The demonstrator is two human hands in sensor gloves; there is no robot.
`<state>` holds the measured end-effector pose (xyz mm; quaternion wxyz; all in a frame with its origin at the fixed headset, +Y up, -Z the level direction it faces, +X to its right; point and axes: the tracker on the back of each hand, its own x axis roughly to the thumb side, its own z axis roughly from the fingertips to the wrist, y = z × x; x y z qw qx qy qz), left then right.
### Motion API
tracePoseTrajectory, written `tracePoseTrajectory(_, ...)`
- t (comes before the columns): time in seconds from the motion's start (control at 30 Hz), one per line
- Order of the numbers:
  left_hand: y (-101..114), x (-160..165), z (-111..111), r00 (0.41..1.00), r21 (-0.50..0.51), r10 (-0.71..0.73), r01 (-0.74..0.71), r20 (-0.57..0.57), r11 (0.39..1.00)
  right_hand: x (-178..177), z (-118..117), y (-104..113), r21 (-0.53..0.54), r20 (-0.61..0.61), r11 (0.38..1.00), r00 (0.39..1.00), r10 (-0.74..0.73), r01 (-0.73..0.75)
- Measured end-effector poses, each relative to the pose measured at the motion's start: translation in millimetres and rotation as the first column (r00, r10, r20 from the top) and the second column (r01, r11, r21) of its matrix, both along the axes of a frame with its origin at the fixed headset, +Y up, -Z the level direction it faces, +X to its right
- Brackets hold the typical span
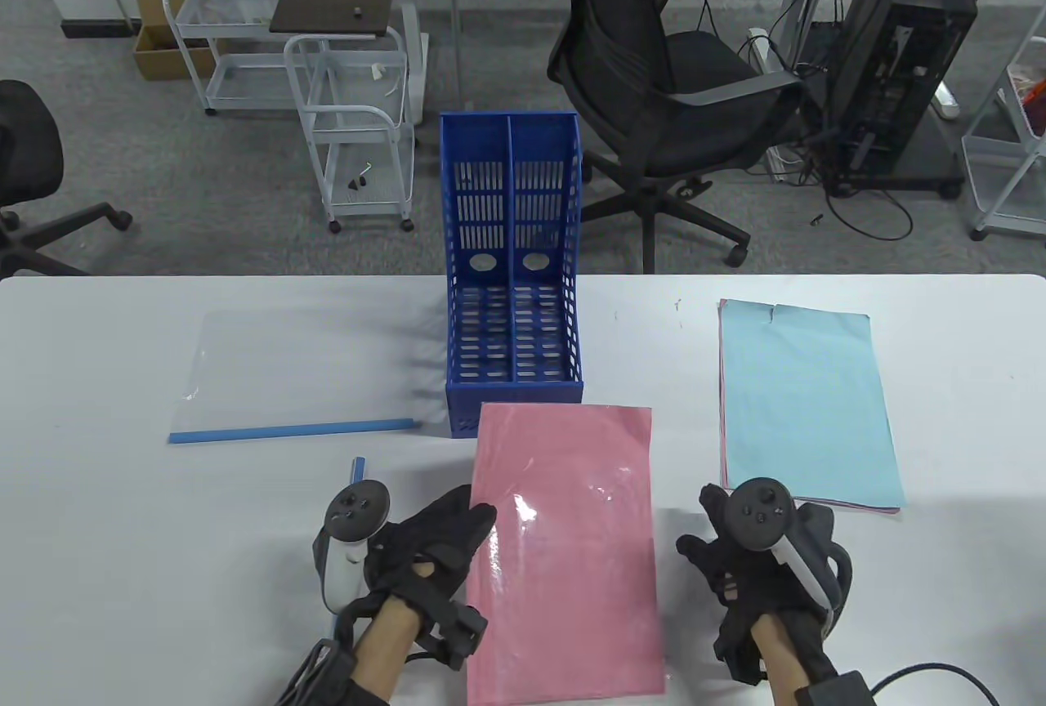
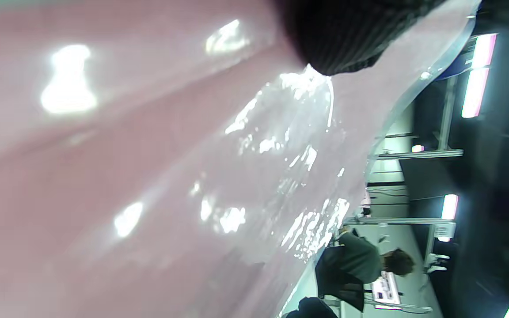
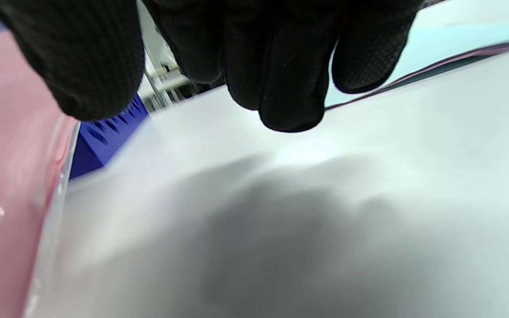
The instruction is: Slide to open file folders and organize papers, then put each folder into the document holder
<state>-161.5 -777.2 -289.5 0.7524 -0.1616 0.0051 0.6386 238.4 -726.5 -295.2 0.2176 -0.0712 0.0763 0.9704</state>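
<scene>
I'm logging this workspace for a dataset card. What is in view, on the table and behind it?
Holder: 1, blue, two slots, table centre at the far edge.
Pink folder: 1, clear cover over pink paper, front centre, between the hands.
Clear folder: 1, transparent with a blue spine bar, left of the holder.
Loose bar: 1, blue, by the left hand.
Paper stack: 1, light blue on top, pink beneath, right side.
Table: 1, white.
Chairs: 2, black, behind the table.
Carts: several, white, on the floor behind.
Computer tower: 1, black, back right.
Left hand: black glove, touching the pink folder's left edge.
Right hand: black glove, right of the pink folder.
</scene>
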Motion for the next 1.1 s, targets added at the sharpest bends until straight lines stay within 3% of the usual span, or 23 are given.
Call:
tracePoseTrajectory(0.1,4.2,-7.6,5.3,0.999,0.092,0.018,-0.016,-0.026,0.996,-7.4,1.3,4.9,0.091,-0.085,0.994,0.995,-0.059,0.067)
tracePoseTrajectory(0.23,13.7,-5.3,12.3,0.997,0.204,0.062,-0.068,0.036,0.977,-20.6,5.8,5.6,0.061,-0.230,0.949,0.929,-0.290,0.311)
tracePoseTrajectory(0.4,28.1,-1.2,22.3,0.989,0.333,0.096,-0.127,0.109,0.934,-30.0,9.7,6.0,0.004,-0.245,0.784,0.760,-0.601,0.621)
tracePoseTrajectory(0.47,36.7,-1.5,27.7,0.992,0.405,0.083,-0.116,0.098,0.907,-30.1,15.1,12.7,0.072,-0.221,0.691,0.687,-0.693,0.720)
tracePoseTrajectory(0.57,46.9,-3.4,31.7,0.993,0.492,0.069,-0.109,0.099,0.864,-33.6,23.2,26.0,0.159,-0.297,0.596,0.614,-0.731,0.787)
tracePoseTrajectory(0.7,39.7,-5.6,30.6,0.993,0.475,0.086,-0.114,0.082,0.873,-38.5,25.3,24.7,0.185,-0.328,0.612,0.635,-0.699,0.769)
tracePoseTrajectory(0.77,31.2,-4.9,28.8,0.994,0.438,0.076,-0.105,0.084,0.893,-41.1,22.8,15.8,0.114,-0.302,0.590,0.593,-0.746,0.799)
tracePoseTrajectory(0.8,27.6,-3.8,28.0,0.995,0.420,0.074,-0.096,0.068,0.902,-42.5,22.2,10.9,0.089,-0.289,0.550,0.550,-0.784,0.830)
tracePoseTrajectory(0.9,26.4,1.1,27.6,0.992,0.412,0.086,-0.116,0.090,0.904,-45.1,23.6,6.8,0.107,-0.236,0.447,0.460,-0.856,0.888)
tracePoseTrajectory(1.0,30.4,3.5,29.3,0.988,0.436,0.111,-0.149,0.110,0.887,-46.4,27.3,10.3,0.144,-0.249,0.404,0.428,-0.869,0.903)
tracePoseTrajectory(1.1,27.7,-0.6,27.0,0.990,0.430,0.107,-0.135,0.090,0.893,-47.8,26.2,9.3,0.121,-0.293,0.411,0.428,-0.855,0.903)
